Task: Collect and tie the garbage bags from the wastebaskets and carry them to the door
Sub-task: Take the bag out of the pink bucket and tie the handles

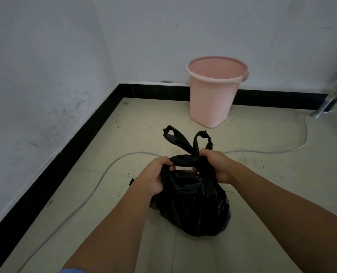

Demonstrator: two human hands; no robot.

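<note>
A shiny black plastic garbage bag (193, 203) sits on the pale tiled floor (262, 194). The left hand (155, 176) and right hand (217, 164) grip its twisted top. A round pink plastic wastebasket (213, 95) stands near the floor's far edge.

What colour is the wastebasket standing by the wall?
Pale pink wastebasket, seen clearly in the head view.
</note>
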